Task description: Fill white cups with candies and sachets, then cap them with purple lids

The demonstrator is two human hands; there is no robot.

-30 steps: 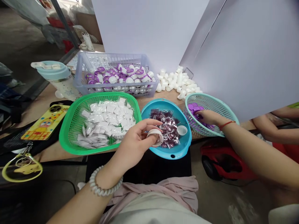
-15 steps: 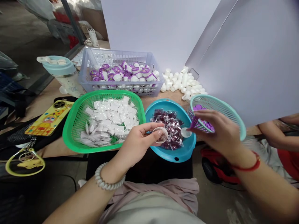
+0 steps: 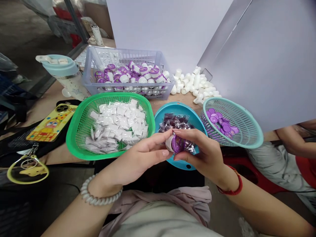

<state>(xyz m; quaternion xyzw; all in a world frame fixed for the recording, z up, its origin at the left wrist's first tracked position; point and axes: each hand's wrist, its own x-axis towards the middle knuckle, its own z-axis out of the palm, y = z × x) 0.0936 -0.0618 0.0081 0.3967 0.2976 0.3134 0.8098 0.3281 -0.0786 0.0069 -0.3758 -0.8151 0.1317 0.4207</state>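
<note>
I saw my left hand (image 3: 140, 158) and right hand (image 3: 199, 154) gripping a purple-lidded cup (image 3: 175, 144), over a blue bowl (image 3: 177, 107), plastic baskets (image 3: 111, 95) crowding the bench (image 3: 49, 102), white panel (image 3: 168, 29) behind

White plastic cup (image 3: 169, 144), purple disc (image 3: 178, 144) on its mouth, tilted sideways

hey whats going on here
A person's left hand and right hand together hold a small white cup with a purple disc at its end, just above a blue bowl of purple-wrapped sachets. Nearby, a green basket holds white sachets, a teal basket holds loose purple discs, and a plastic crate holds white cups with purple tops. Loose white cups lie heaped behind.
</note>
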